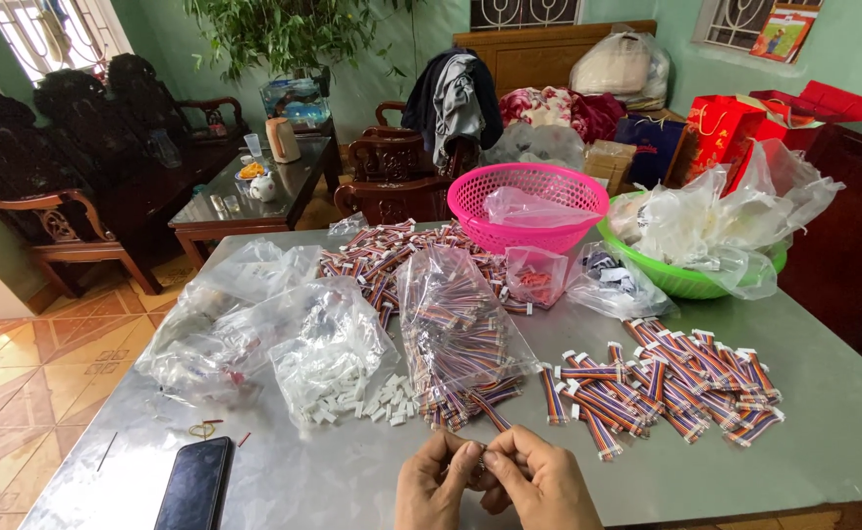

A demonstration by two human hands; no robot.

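What the hands and the frame keep out of sight

The left hand [438, 483] and right hand [539, 479] are pressed together over something too small and too covered by fingertips to make out, and both wrists are cut off by the bottom edge. Left of the hands, the dark phone [195, 483] loses its lower end to the same edge. Beyond them, the clear bag of striped cable bundles [456, 329] hides the pile behind it, and what fills the crumpled bags in the green basin [688, 280], far right of the hands, cannot be told.
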